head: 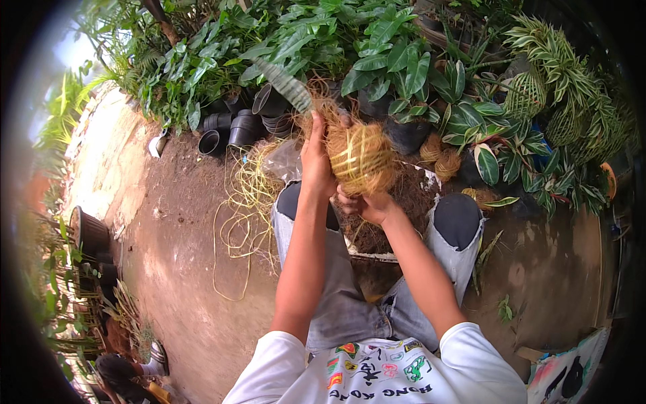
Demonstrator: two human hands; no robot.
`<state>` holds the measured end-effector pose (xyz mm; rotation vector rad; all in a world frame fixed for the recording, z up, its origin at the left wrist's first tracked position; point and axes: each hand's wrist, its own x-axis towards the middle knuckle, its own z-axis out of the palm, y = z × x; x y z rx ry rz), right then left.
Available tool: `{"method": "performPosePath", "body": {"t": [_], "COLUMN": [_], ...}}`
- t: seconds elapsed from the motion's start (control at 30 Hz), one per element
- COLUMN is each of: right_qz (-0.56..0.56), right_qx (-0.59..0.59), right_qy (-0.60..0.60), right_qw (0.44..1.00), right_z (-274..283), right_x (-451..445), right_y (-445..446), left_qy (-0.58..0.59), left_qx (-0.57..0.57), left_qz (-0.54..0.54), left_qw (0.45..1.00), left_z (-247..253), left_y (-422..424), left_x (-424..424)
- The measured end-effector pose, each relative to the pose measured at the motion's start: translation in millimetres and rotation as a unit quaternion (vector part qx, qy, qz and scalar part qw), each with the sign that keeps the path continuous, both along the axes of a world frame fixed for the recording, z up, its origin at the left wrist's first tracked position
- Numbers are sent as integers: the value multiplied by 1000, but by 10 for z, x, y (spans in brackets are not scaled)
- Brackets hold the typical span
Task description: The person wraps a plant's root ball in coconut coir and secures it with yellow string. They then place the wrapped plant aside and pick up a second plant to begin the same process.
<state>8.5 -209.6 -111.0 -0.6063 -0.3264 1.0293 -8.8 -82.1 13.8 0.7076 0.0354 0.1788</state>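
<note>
A ball of coconut fibre [361, 156] wound with yellow plastic twine is held up in front of my knees. From its upper left side sticks out a mottled snake plant leaf [285, 85]. My left hand [318, 159] grips the ball's left side, thumb pointing up by the base of the leaf. Under the ball is my right hand [367, 204], its fingers curled in against the underside; whether a strand of twine is pinched there cannot be made out. Loose yellow twine [247, 202] lies tangled on the ground to the left of my knee.
Between my legs sits a shallow container of loose brown fibre [371, 237]. Black plastic pots [246, 129] and leafy plants [292, 35] line the far side. Smaller fibre balls [446, 164] lie to the right. Another person's foot [159, 358] shows at lower left.
</note>
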Motion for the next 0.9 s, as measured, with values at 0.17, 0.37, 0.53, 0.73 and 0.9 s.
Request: {"method": "performPosePath", "body": {"t": [0.17, 0.37, 0.53, 0.73, 0.9], "right_qz": [-199, -198, -249, -254, -222], "right_qx": [-91, -193, -294, -296, -278], "right_qy": [77, -59, -135, -189, -272], "right_qw": [973, 959, 913, 901, 894], "right_z": [285, 892, 1209, 1325, 1355], "right_x": [207, 223, -15, -148, -321], "right_y": [-280, -747, -660, -628, -400], "left_qy": [70, 34, 7, -30, -8], "left_qx": [176, 323, 411, 483, 436], "left_qz": [-19, -94, -87, 23, 162], "left_qw": [982, 941, 907, 875, 885], "left_z": [152, 40, -34, -189, -244], "left_y": [-98, -8, -31, -22, -5], "left_x": [-148, -118, -35, 109, 206]}}
